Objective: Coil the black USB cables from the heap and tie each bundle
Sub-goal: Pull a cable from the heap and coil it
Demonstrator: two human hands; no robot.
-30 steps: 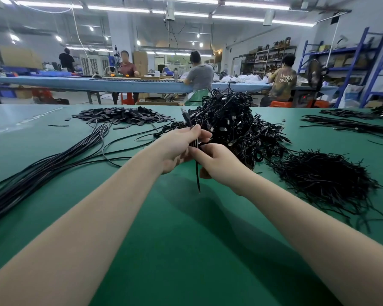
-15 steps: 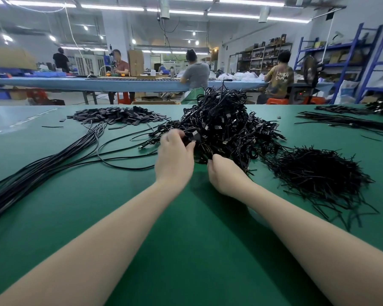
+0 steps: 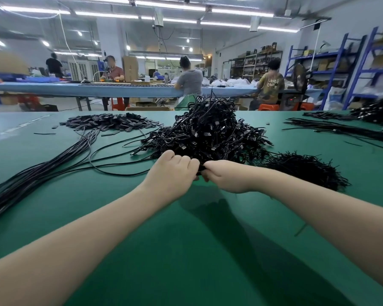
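A green counter (image 3: pixel 186 250) is seen from above. Both hands meet at the near edge of a tall pile of tied cable bundles (image 3: pixel 210 131). The left hand (image 3: pixel 171 173) and right hand (image 3: pixel 227 176) are curled together around something small and black, probably a bundle (image 3: pixel 200 170) being tied, though it is mostly hidden. Many straight cables (image 3: pixel 38 171) lie uncoiled at left, so much work is judged to remain. Loose ties (image 3: pixel 305 171) are heaped at right.

**Two hands at the cable heap**

The left hand (image 3: pixel 171 173) and right hand (image 3: pixel 227 176) meet at the near edge of the black cable heap (image 3: pixel 208 133) on the green table (image 3: pixel 186 250), fingers curled around a dark bundle (image 3: pixel 200 167). Loose ties (image 3: pixel 305 168) lie just right.
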